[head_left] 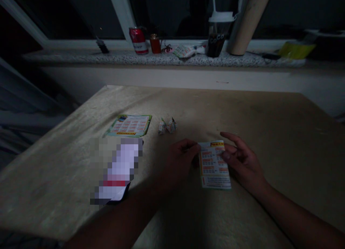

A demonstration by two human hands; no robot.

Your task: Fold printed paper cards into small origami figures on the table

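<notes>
Both hands hold a printed paper sheet (215, 166) with orange and red text blocks, a little above the table. My left hand (183, 157) pinches its upper left corner. At the right edge, my right hand (244, 162) grips the sheet with the thumb on its face, the index finger stretched out beyond it. The sheet looks narrow, perhaps folded; its back is hidden. Beyond my left hand stand small folded paper pieces (171, 126). More printed sheets (130, 125) with green edges lie to the left, near a phone (121, 170) with a lit, pixelated screen.
The tabletop (269, 123) reaches to the wall under a window. On the stone sill (115, 58) stand a red can (138, 41), an orange-red bottle (155, 44), crumpled paper (184, 51), a lidded drink cup (217, 36), a cardboard tube (249, 22) and a yellow packet (296, 50).
</notes>
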